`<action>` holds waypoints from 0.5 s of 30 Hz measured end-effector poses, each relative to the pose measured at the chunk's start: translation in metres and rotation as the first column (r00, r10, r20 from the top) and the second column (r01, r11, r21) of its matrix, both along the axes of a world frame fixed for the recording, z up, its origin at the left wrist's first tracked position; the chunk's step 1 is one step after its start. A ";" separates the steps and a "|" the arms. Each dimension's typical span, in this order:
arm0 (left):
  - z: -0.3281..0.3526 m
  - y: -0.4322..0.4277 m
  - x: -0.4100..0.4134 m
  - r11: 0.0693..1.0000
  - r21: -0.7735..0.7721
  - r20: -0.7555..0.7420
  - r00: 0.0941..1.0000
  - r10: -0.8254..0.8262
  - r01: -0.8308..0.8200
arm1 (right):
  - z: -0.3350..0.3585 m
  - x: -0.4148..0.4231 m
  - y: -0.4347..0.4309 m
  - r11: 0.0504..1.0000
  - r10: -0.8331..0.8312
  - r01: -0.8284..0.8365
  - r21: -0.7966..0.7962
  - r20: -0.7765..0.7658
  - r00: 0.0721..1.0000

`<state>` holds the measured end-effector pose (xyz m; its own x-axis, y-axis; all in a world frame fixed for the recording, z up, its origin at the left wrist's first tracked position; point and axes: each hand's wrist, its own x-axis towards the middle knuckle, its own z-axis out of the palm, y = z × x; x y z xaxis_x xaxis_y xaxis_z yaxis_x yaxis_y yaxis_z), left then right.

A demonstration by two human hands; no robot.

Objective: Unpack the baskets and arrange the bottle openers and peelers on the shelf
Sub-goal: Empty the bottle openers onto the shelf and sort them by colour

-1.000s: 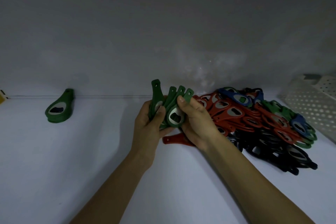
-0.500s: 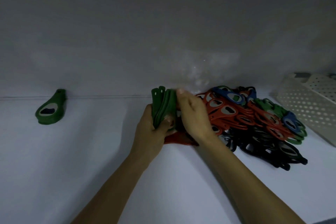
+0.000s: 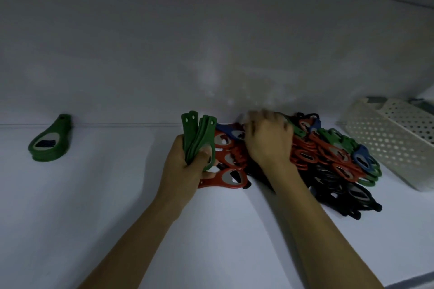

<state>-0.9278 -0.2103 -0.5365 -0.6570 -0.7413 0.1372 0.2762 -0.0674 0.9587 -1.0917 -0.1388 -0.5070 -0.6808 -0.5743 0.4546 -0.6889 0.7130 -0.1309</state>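
My left hand (image 3: 182, 169) grips a bundle of several green bottle openers (image 3: 199, 136), held upright with their handles pointing up. To its right lies a loose pile of red, blue, green and black bottle openers (image 3: 328, 159) on the white shelf (image 3: 105, 206). My right hand (image 3: 267, 138) rests on top of the pile, blurred, with its fingers curled into the openers near a green one; what it grips is hidden. At the far left a small stack of green openers (image 3: 50, 141) leans against the back wall.
A white perforated basket (image 3: 389, 143) stands at the far right, close behind the pile. The shelf's back wall runs just behind the openers. The shelf's front edge shows at the bottom right.
My right hand has left the green bundle and moved right onto the pile. My left hand now holds the gathered green openers alone.
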 end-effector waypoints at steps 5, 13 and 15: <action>0.001 -0.001 0.000 0.999 0.048 -0.010 1.000 0.025 -0.024 | 0.000 -0.034 0.025 0.949 -0.282 0.253 0.186 0.152 0.947; 0.005 -0.003 0.003 0.988 0.157 -0.010 1.000 -0.002 0.003 | -0.003 -0.012 0.016 0.981 -0.020 0.005 -0.194 -0.072 0.997; 0.007 -0.004 0.004 0.970 0.241 -0.021 1.000 -0.007 0.012 | 0.002 0.003 0.012 0.847 0.292 -0.269 -0.459 -0.021 0.956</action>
